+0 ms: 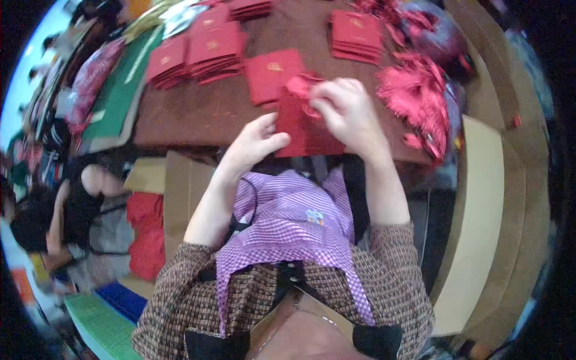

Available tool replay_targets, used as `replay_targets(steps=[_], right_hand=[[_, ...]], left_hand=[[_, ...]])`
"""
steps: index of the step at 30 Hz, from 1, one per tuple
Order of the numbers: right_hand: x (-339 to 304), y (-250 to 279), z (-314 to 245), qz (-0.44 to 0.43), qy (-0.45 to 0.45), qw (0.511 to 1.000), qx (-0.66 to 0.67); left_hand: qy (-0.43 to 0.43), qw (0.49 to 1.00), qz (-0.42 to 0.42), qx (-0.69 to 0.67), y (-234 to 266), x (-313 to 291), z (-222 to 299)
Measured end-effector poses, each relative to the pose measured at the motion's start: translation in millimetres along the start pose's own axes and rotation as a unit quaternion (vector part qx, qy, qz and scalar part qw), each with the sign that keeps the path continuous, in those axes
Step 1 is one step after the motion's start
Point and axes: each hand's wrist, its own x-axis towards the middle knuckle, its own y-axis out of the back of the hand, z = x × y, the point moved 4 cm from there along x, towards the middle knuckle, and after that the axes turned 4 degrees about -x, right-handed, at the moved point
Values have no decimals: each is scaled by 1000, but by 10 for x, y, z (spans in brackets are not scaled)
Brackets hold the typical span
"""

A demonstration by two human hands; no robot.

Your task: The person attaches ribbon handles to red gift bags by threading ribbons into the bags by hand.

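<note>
A dark red booklet lies in front of me at the near edge of the table. My left hand pinches its left edge between thumb and fingers. Over its upper part my right hand is closed, slightly blurred, on a bright red tassel cord that bunches at the fingertips. The exact grip on the cord is partly hidden. Just beyond lies a red booklet with a gold emblem.
Stacks of red booklets stand at the far left, another stack at the far right. A heap of red tassels lies right on the brown table. Cardboard stands at my right. A person sits at left.
</note>
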Motion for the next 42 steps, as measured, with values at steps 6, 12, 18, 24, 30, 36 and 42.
replay_targets(steps=[6, 12, 18, 24, 30, 36, 42], right_hand=[[-200, 240, 597, 202, -166, 928, 267], [-307, 163, 868, 62, -217, 955, 191], [-245, 64, 725, -4, -151, 980, 131], [-206, 62, 741, 77, -163, 978, 106], [-392, 145, 1309, 248, -221, 942, 43], [-520, 177, 1369, 231, -289, 925, 89], [-303, 363, 768, 207, -106, 969, 88]], left_hand=[[-3, 994, 62, -92, 12, 92, -222], [-47, 993, 43, -96, -53, 54, -237], [-49, 997, 51, -40, -136, 19, -131], [-50, 997, 51, 24, -121, 11, -176], [-22, 998, 28, -45, -234, 54, -187], [-27, 997, 67, 12, -162, 59, -255], [-88, 977, 121, 150, -185, 31, -191]])
